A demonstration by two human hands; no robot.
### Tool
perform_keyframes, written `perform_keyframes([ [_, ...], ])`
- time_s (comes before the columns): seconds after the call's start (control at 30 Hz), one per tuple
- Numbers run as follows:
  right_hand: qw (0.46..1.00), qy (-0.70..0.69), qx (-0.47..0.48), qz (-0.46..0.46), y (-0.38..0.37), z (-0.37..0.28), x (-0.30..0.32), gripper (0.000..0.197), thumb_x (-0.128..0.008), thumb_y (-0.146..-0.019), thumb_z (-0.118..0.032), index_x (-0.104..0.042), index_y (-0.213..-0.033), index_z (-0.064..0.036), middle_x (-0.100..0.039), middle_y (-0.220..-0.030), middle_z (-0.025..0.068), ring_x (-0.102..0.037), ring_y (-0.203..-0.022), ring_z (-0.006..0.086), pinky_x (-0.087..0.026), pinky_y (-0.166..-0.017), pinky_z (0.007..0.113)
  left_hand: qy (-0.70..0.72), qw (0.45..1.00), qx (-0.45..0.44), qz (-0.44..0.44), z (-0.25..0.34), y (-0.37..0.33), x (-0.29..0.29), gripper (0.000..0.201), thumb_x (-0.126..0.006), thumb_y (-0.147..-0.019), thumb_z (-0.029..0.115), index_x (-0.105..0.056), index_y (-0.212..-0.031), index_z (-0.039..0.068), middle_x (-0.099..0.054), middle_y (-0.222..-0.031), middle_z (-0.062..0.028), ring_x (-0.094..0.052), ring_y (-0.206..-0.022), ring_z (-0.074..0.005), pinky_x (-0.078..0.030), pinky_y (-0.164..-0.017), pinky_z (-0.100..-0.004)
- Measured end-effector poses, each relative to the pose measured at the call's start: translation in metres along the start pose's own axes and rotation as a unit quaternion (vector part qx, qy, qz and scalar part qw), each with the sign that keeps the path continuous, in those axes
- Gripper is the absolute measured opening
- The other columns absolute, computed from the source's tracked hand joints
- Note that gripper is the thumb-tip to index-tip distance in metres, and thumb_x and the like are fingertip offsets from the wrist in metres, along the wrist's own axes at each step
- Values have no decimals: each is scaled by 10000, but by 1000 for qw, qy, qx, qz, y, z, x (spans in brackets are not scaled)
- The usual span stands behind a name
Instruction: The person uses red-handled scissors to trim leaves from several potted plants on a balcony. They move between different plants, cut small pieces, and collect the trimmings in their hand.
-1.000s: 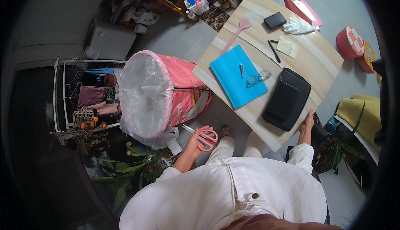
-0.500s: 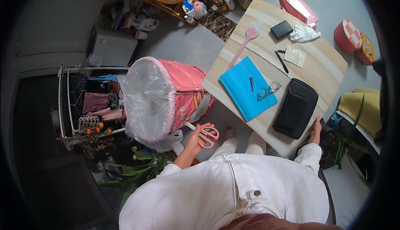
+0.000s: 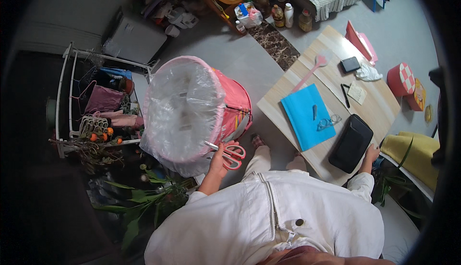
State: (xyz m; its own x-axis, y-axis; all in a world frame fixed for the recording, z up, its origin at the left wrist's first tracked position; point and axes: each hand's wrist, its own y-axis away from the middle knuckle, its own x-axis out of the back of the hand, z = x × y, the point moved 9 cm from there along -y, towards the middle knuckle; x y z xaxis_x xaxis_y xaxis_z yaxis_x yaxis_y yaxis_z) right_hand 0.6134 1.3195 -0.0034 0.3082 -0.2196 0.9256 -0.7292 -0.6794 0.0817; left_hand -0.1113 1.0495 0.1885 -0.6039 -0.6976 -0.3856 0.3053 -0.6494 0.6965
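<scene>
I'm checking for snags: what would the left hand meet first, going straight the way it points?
Probably the side of the pink bin, just ahead of the left hand with its scissors. Depth is unclear, so it might pass above instead.

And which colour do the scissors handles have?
The scissors handles are coral pink and greyish, seen best in the head view.
</scene>
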Motion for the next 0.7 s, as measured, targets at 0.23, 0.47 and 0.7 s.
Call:
perform_keyframes([
  [0.23,981,-75,166,-69,90,-188,-20,411,-553,-832,-335,-622,-1027,20,-646,-947,211,-624,-913,304,-466,-818,383,77,995,-67,7,102,-12,107,527,-329,-962,459,-489,-1204,19,-543,-1211,-143,-553,-1077,-292,-456,-920,-438],
  [0.47,891,-152,302,-303,237,-397,-102,506,-603,-847,-329,-510,-1165,54,-641,-945,192,-623,-838,235,-489,-711,328,143,979,-144,22,157,0,187,516,-323,-972,431,-448,-1243,9,-483,-1285,-162,-508,-1134,-322,-426,-948,-465],
  [0.7,761,10,361,-539,397,-520,-118,384,-583,-858,-320,-564,-1101,-24,-630,-868,99,-601,-704,178,-485,-574,311,222,954,-190,62,156,20,237,542,-263,-975,454,-412,-1286,36,-467,-1313,-142,-496,-1154,-322,-433,-925,-461],
])
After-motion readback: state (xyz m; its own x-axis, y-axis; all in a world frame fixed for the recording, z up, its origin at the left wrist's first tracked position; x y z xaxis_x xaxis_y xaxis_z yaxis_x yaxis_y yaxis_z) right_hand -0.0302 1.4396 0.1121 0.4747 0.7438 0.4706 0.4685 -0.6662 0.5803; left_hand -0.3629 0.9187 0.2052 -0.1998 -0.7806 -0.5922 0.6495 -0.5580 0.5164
